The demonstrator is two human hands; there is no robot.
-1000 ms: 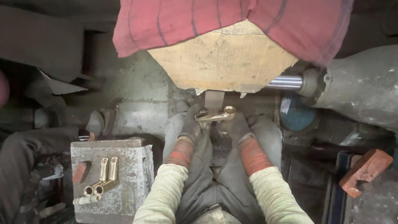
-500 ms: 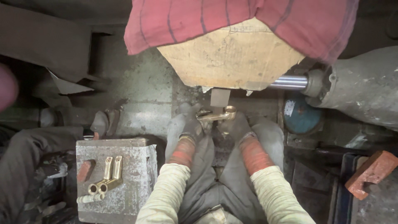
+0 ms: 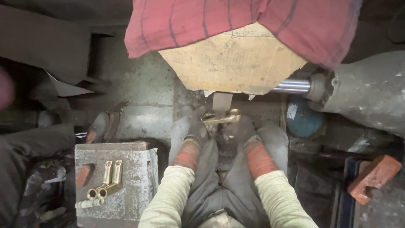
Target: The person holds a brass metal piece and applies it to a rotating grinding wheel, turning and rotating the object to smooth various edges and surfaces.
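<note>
Both my hands wear dark grey gloves with red cuffs. My left hand point(image 3: 193, 125) and my right hand point(image 3: 244, 130) together grip a small brass fitting point(image 3: 221, 118) with a ring end, held just under a narrow belt or strip point(image 3: 222, 101) that comes down from behind a cardboard shield point(image 3: 234, 59). A red checked cloth point(image 3: 236, 21) drapes over the top of the cardboard. My knees in grey trousers sit below the hands.
A grey metal block point(image 3: 135, 169) at lower left carries a few finished brass fittings point(image 3: 105, 185). A shiny steel shaft point(image 3: 291, 86) runs into a large grey machine housing point(image 3: 367, 93) on the right. A blue round lid point(image 3: 304, 120) and a red brick point(image 3: 373, 177) lie at right.
My hands and the brass fitting stay in the same place under the strip. Only the view has shifted slightly.
</note>
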